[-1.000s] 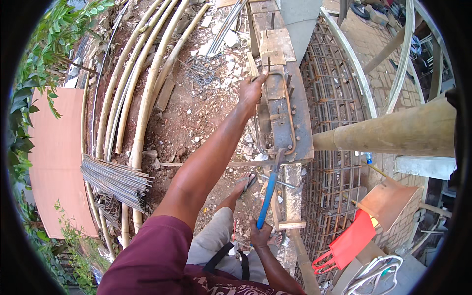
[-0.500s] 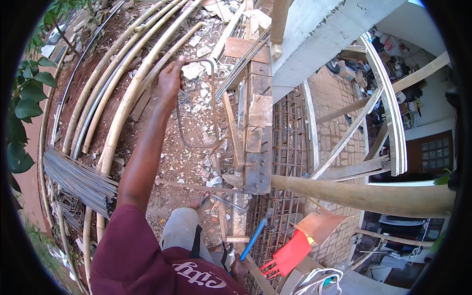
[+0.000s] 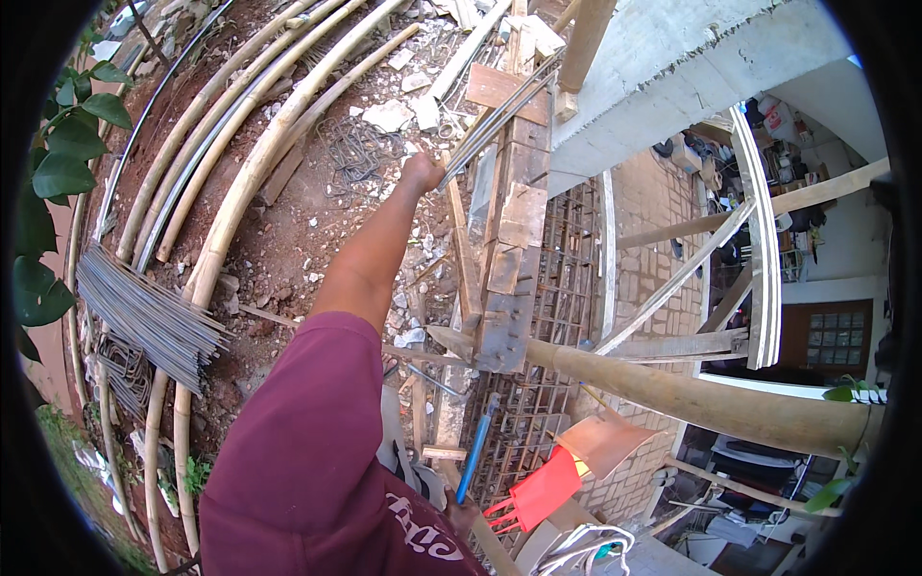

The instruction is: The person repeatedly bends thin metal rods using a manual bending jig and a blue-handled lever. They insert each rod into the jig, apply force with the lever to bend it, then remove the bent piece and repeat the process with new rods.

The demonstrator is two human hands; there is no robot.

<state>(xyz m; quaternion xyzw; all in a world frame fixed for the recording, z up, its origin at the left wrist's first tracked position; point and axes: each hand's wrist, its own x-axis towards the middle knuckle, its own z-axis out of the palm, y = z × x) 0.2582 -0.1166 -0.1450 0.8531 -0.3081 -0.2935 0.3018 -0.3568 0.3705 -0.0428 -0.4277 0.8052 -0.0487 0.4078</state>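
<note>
My left arm, in a maroon sleeve, stretches far forward. My left hand [image 3: 423, 173] is closed on the near ends of several thin steel rods [image 3: 499, 120] that lie slanting over the wooden bench [image 3: 501, 326]. Upright pegs stick up from that bench. Low by my body, my right hand [image 3: 461, 514] is closed round the lower end of a blue tube-like handle [image 3: 476, 449]; my clothing partly hides this hand. On the rubble left of the rods lies a tangle of bent steel stirrups [image 3: 353, 149].
Long bamboo poles [image 3: 254, 182] and a bundle of cut rods [image 3: 154, 307] lie to the left. A rebar cage [image 3: 567, 288] runs beside the bench. A thick bamboo pole [image 3: 691, 389] crosses at right, above a red bag [image 3: 538, 490]. A concrete beam [image 3: 663, 91] stands beyond.
The bent steel stirrup has left my left hand, which has moved right and taken hold of the rods. My right hand still holds the blue handle, now more upright.
</note>
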